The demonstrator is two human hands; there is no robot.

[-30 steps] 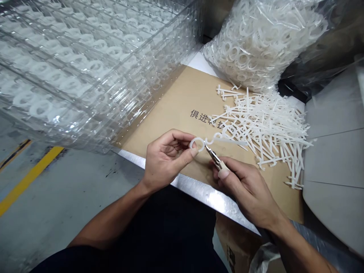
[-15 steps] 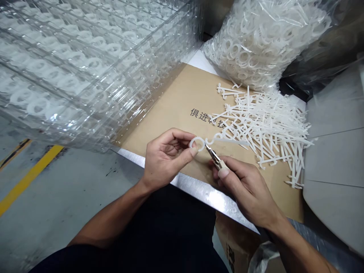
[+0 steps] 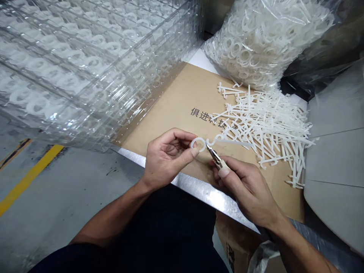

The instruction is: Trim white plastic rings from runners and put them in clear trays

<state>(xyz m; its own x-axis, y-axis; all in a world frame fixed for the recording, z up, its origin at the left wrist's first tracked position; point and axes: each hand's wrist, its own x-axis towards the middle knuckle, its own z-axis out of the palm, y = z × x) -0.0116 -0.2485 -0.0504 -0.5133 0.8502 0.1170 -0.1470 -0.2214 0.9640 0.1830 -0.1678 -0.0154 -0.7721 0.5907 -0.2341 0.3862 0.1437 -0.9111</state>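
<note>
the left hand (image 3: 169,161) pinches a white ring (image 3: 203,148) between thumb and forefinger, the grip narrow and holding the ring by its near side, so most of the loop stands out past the fingertips. the right hand (image 3: 246,185) is closed round the handles of a pair of cutters (image 3: 214,154), thumb on top, and their tip points up and away from that grip to the ring's right side. just right of the tip, a thin white stem (image 3: 233,141) with a curled end reaches away from the ring; whether the two are joined there i cannot tell. beyond the right hand's grip lies a loose pile of white stems (image 3: 273,125) on a cardboard sheet (image 3: 170,102), which spreads beneath both hands. farther out past the pile, a clear bag (image 3: 247,57) full of white rings leans over. beyond and left of the left hand's pinch, clear trays (image 3: 113,72) hold rows of rings. a metal table edge (image 3: 209,195) runs on the near side of both grips.
</note>
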